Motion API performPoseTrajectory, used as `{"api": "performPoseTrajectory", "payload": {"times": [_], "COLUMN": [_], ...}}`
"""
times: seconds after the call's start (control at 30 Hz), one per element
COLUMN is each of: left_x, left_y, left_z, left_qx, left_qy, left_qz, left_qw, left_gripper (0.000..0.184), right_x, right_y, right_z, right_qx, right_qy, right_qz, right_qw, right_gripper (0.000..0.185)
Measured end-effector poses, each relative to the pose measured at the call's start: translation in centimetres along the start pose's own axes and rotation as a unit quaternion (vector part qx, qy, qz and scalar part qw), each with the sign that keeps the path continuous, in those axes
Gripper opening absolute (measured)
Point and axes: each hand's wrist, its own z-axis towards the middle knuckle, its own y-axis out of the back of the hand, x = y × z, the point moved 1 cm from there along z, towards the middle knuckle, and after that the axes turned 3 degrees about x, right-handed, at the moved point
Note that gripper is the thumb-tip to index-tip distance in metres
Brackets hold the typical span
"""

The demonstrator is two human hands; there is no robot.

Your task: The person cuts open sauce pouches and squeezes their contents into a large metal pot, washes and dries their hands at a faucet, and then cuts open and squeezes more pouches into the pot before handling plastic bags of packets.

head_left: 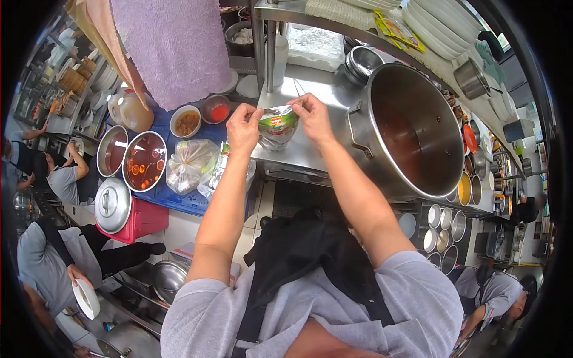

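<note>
Arms in head view: both stretched forward, angled inward over the steel counter.
Left hand: fingers curled, pinching the top left of a green-and-silver packet.
Right hand: bent at the wrist, pinching the packet's top right.
Packet: between both hands, above the counter's near edge.
Big pot: right of the right hand, apart.
</note>
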Motion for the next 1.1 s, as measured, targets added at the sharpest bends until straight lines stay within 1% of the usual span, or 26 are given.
{"api": "performPoseTrajectory", "payload": {"times": [0.03,0.07,0.1,0.13,0.17,0.2,0.23,0.3,0.37,0.5,0.53,0.57,0.6,0.63,0.67,0.7,0.73,0.77,0.8,0.83,0.9,0.97,1.03,1.07,1.1], "left_x": [0.1,0.0,-0.9,-1.6,-2.4,-4.0,-4.8,-4.0,-3.9,-4.1,-4.1,-4.3,-4.3,-4.2,-4.2,-4.4,-4.7,-5.0,-5.2,-5.2,-4.6,-4.0,-4.4,-4.5,-4.4], "left_y": [0.4,0.7,0.8,0.5,0.3,0.2,0.1,-0.5,-0.7,-1.4,-1.6,-1.7,-1.7,-1.7,-1.6,-1.4,-1.2,-1.1,-1.0,-1.0,-0.6,-0.6,-0.2,-0.3,-0.2], "left_z": [0.4,0.8,1.1,1.2,1.3,1.3,1.1,1.8,2.3,2.5,2.4,2.4,2.4,2.3,2.3,2.5,2.6,2.6,2.6,2.6,3.0,3.1,2.9,2.8,2.5], "left_qx": [0.0,0.014,0.027,0.054,0.056,0.08,0.102,0.12,0.11,0.09,0.103,0.104,0.108,0.112,0.114,0.139,0.163,0.165,0.186,0.206,0.215,0.223,0.221,0.222,0.208], "left_qy": [-0.001,-0.069,-0.137,-0.108,-0.109,-0.183,-0.252,-0.253,-0.254,-0.24,-0.21,-0.213,-0.19,-0.165,-0.165,-0.168,-0.172,-0.173,-0.206,-0.239,-0.226,-0.211,-0.166,-0.165,-0.139], "left_qz": [0.0,0.045,0.089,0.06,0.059,0.167,0.273,0.299,0.379,0.355,0.348,0.348,0.346,0.343,0.344,0.335,0.325,0.325,0.314,0.302,0.324,0.344,0.323,0.321,0.303], "left_qw": [1.0,0.996,0.986,0.991,0.991,0.965,0.923,0.912,0.883,0.899,0.908,0.907,0.913,0.918,0.917,0.917,0.916,0.915,0.908,0.899,0.893,0.887,0.905,0.906,0.919], "left_gripper": [0.015,0.014,0.014,0.015,0.015,0.016,0.017,0.015,0.012,0.012,0.016,0.016,0.015,0.015,0.015,0.017,0.018,0.018,0.018,0.018,0.017,0.017,0.02,0.02,0.021], "right_x": [0.6,1.0,1.4,1.6,1.9,2.1,2.3,1.8,0.1,1.3,1.3,1.5,1.9,2.4,2.8,3.2,3.6,4.0,5.2,5.5,5.6,5.6,5.5,5.4,5.1], "right_y": [0.5,0.7,0.7,0.5,0.4,0.2,-0.1,-0.1,0.5,1.0,1.1,1.1,1.1,1.1,1.1,0.9,0.4,-0.1,-1.0,-1.4,-1.7,-1.5,-1.3,-1.1,-1.1], "right_z": [0.2,0.4,0.6,0.6,0.7,0.9,0.9,1.0,1.3,0.4,0.3,0.3,0.4,0.6,0.7,0.8,0.9,1.0,0.8,1.1,1.5,1.5,1.5,1.4,1.2], "right_qx": [0.024,0.047,0.045,0.051,0.057,0.055,0.053,0.051,0.034,0.012,0.006,0.001,-0.001,0.037,0.075,0.074,0.115,0.154,0.178,0.176,0.206,0.204,0.206,0.185,0.164], "right_qy": [-0.002,-0.004,-0.003,0.015,0.034,0.034,0.041,0.046,0.034,0.03,0.032,0.034,0.033,0.032,0.03,0.029,0.102,0.173,0.134,0.133,0.083,0.089,0.098,0.106,0.113], "right_qz": [-0.093,-0.184,-0.184,-0.214,-0.244,-0.245,-0.262,-0.277,-0.189,-0.172,-0.181,-0.189,-0.188,-0.239,-0.289,-0.288,-0.382,-0.469,-0.544,-0.544,-0.631,-0.624,-0.618,-0.613,-0.608], "right_qw": [0.995,0.982,0.982,0.975,0.967,0.967,0.963,0.958,0.981,0.985,0.983,0.981,0.982,0.97,0.954,0.954,0.911,0.853,0.809,0.809,0.744,0.749,0.752,0.761,0.769], "right_gripper": [0.008,0.008,0.008,0.008,0.008,0.008,0.008,0.009,0.01,0.011,0.01,0.01,0.01,0.009,0.009,0.009,0.01,0.012,0.015,0.015,0.013,0.012,0.011,0.012,0.013]}}
